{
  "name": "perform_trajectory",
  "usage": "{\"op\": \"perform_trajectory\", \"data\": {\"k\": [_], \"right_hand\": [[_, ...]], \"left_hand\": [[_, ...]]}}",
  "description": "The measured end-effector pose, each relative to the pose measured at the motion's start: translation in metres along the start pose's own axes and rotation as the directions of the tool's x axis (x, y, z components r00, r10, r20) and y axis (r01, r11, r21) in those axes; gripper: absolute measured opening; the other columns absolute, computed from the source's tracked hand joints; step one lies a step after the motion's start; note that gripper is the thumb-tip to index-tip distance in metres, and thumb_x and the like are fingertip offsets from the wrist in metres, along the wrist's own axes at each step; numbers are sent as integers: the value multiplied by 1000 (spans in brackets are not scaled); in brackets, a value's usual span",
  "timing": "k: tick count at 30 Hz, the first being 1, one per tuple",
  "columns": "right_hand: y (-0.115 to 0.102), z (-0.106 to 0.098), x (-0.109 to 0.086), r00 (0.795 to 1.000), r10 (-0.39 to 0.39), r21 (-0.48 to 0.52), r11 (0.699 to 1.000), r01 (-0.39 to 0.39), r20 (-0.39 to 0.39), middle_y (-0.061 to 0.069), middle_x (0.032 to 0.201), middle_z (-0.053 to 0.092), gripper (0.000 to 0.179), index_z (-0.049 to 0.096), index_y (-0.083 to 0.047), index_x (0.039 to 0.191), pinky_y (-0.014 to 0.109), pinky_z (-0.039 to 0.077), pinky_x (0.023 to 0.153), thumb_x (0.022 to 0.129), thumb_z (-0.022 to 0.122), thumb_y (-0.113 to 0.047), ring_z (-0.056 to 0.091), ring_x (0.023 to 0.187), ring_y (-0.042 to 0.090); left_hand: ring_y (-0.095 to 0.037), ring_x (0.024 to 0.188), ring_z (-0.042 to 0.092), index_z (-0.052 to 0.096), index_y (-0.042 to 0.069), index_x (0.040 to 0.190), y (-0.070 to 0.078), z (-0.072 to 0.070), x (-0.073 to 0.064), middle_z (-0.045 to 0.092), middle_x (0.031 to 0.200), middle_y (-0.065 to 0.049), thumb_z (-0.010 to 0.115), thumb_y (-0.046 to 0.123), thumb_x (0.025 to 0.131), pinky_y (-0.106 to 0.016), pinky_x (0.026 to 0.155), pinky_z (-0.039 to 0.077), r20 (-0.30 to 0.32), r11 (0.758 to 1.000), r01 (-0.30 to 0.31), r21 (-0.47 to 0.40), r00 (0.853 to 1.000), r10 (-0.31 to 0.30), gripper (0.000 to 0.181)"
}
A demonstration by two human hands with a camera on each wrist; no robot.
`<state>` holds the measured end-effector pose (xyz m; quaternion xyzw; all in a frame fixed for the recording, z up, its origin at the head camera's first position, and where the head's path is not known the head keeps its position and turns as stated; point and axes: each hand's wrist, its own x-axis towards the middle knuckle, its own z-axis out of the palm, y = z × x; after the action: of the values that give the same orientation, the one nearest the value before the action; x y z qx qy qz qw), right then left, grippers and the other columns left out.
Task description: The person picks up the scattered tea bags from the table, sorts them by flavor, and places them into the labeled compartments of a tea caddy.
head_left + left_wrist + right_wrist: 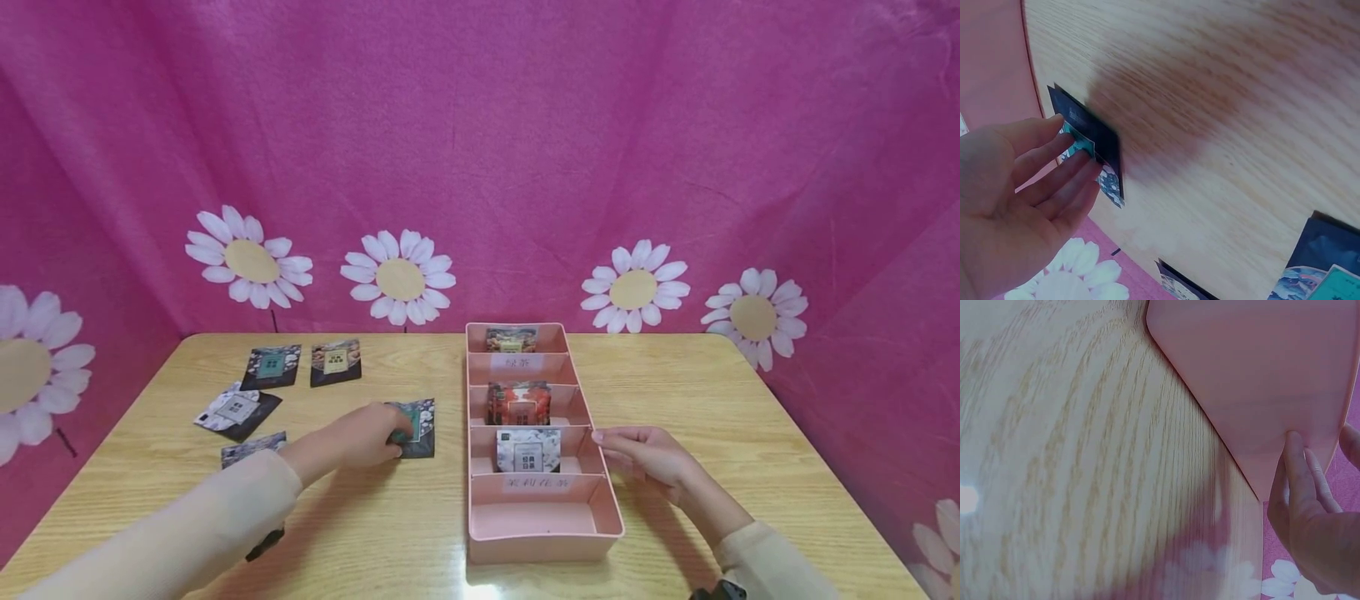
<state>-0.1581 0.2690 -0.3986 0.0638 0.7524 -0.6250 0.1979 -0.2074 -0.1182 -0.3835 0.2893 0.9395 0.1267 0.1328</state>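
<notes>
In the head view, my left hand [365,435] lies over a dark sachet with a teal label [426,429] on the table, left of the box. The left wrist view shows the thumb and fingertips of this hand [1035,181] spread on the face of the sachet [1100,134]. My right hand [648,458] is at the right side of a pink divided box [543,546], one digit at its rim. Seen from the right wrist, straight fingers of that hand [1316,512] touch the box's outer wall [1241,375].
Box compartments hold a yellow-labelled sachet [512,340], red sachets [519,404] and a white floral sachet [528,451]; the front one shows its bare floor. On the table's left lie a teal-labelled sachet [271,367], a yellow-labelled one [336,363], a white one [237,410] and one partly under the left arm [253,448].
</notes>
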Motion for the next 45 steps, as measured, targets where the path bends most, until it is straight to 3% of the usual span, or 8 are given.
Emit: {"op": "perform_trajectory", "data": {"k": [8, 14, 20, 32, 38, 45], "right_hand": [[1, 0, 0, 1000, -6, 23, 1000, 6, 10, -4, 103, 71, 50, 57, 12, 121, 24, 54, 89, 90, 67, -25, 66, 93, 2], [1, 0, 0, 1000, -12, 24, 1000, 11, 12, -4, 104, 71, 51, 57, 12, 122, 23, 54, 89, 89, 67, -26, 66, 95, 3], [0, 0, 0, 1000, -5, 10, 1000, 5, 0, -3, 106, 71, 54, 56, 12, 124, 24, 54, 90, 89, 67, -27, 66, 97, 5], [-1, 1, 0, 1000, 4, 7, 1000, -4, -1, -3, 104, 72, 57, 54, 14, 125, 24, 55, 88, 89, 68, -28, 66, 95, 4], [-1, 0, 1, 1000, 5, 13, 1000, -5, -2, -3, 102, 73, 57, 53, 15, 126, 24, 55, 86, 90, 67, -27, 67, 94, 3], [2, 0, 1, 999, -24, 66, 998, 21, 32, -5, 100, 72, 54, 53, 16, 124, 21, 55, 85, 90, 67, -24, 67, 92, 2]], "left_hand": [[-26, 109, 64, 69, 2, 109, -4, -4, -4, 70, 112, -12, 69, 6, 85, -42, 95, 51, -27, 997, 48, -65, 998, -50, 24], [-25, 108, 61, 63, -3, 118, -16, -13, 4, 65, 117, -17, 74, 10, 81, -44, 98, 49, -43, 987, 126, -98, 991, -131, 41], [-19, 97, 57, 60, -5, 122, -29, -9, 16, 64, 115, -15, 77, 15, 79, -43, 96, 49, -12, 976, 174, -130, 984, -177, 50], [-18, 89, 56, 65, -1, 110, -34, -6, 24, 60, 100, -9, 82, 18, 74, -38, 90, 51, -26, 977, 173, -124, 984, -177, 44], [-18, 83, 56, 64, 1, 94, -34, -12, 22, 61, 91, -8, 81, 13, 74, -36, 82, 52, -74, 985, 117, -128, 989, -128, 28], [-18, 83, 58, 62, 3, 90, -34, -13, 21, 65, 89, -9, 78, 6, 75, -34, 79, 51, -77, 952, 146, -271, 982, -173, 22]]}}
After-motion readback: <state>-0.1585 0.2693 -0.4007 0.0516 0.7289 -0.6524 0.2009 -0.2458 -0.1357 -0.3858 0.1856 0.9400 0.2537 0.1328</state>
